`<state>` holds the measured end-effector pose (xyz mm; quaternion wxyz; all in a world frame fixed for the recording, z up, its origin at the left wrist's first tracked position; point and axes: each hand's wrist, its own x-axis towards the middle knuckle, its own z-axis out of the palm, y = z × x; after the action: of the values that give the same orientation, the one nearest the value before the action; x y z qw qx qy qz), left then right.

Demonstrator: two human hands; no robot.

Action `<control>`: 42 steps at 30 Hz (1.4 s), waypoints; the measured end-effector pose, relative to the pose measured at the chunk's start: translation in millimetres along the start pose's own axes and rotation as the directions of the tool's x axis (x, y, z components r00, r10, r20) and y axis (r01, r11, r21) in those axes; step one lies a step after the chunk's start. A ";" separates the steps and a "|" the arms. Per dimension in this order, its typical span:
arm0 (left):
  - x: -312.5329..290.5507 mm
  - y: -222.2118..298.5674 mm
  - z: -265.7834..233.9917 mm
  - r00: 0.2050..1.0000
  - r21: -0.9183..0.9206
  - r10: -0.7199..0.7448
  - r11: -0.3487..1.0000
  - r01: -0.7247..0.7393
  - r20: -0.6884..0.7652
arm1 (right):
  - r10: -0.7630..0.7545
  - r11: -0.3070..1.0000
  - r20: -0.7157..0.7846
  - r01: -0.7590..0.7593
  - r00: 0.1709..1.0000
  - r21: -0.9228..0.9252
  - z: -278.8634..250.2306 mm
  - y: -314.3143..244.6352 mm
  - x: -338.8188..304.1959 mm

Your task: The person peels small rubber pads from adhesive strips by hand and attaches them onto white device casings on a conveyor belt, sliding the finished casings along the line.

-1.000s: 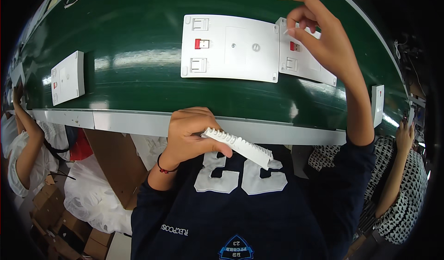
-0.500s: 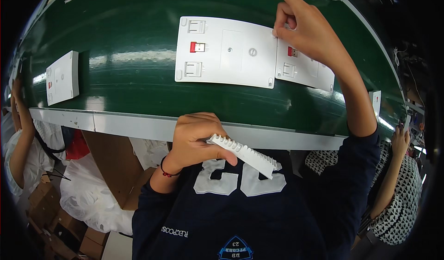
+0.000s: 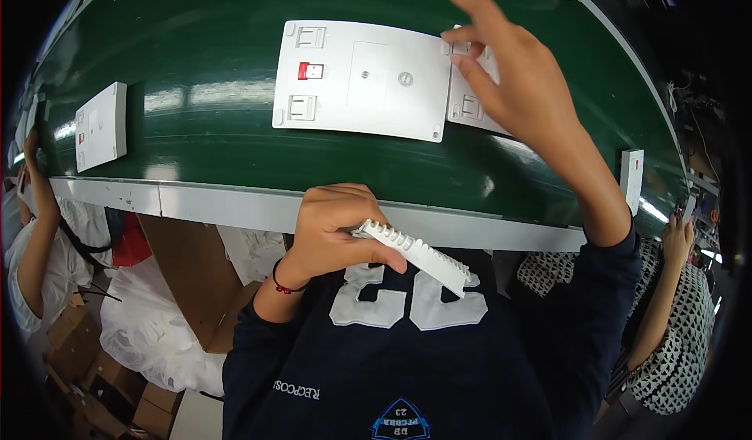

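- L hand (image 3: 337, 221): clamped on ribbed white plastic strip (image 3: 427, 264), before navy shirt (image 3: 313, 354).
- R hand (image 3: 521, 72): digits spread, at corner of rect. white plastic panel (image 3: 337, 111); contact unclear.
- Panel: on glossy green worktop (image 3: 219, 146), w/ red-and-silver USB plug (image 3: 310, 70).
- 2nd white panel (image 3: 462, 88): adj., partly behind R hand.

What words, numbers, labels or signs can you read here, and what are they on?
Navy shirt: large pale digits; not copied out.
Shirt: small pale lettering; not copied out.
Shirt: blue-edged badge with letters and digits; not copied out.
Largest white panel: small round marks, too small to read.
White piece in left hand: no readable text.
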<state>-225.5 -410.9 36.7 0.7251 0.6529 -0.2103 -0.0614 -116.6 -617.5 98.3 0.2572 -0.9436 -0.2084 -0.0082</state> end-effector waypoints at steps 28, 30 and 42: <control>3.8 -1.0 14.1 1.000 -0.011 -0.008 1.000 0.007 -0.023 | -0.226 0.973 -0.026 0.227 0.974 0.053 36.7 -17.5 -18.3; 4.1 -0.8 14.7 1.000 -0.016 -0.004 1.000 0.003 -0.026 | -0.246 0.968 -0.051 0.248 0.968 0.037 37.8 -19.5 -18.1; 5.4 -0.8 20.4 0.999 0.007 -0.011 1.000 0.011 -0.033 | -0.437 0.899 -0.211 0.420 0.874 -0.125 68.6 -6.3 -36.6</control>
<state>-228.4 -431.7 38.3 0.7256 0.6577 -0.1950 -0.0541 -158.8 -593.3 37.4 0.2360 -0.8753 -0.3800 -0.1840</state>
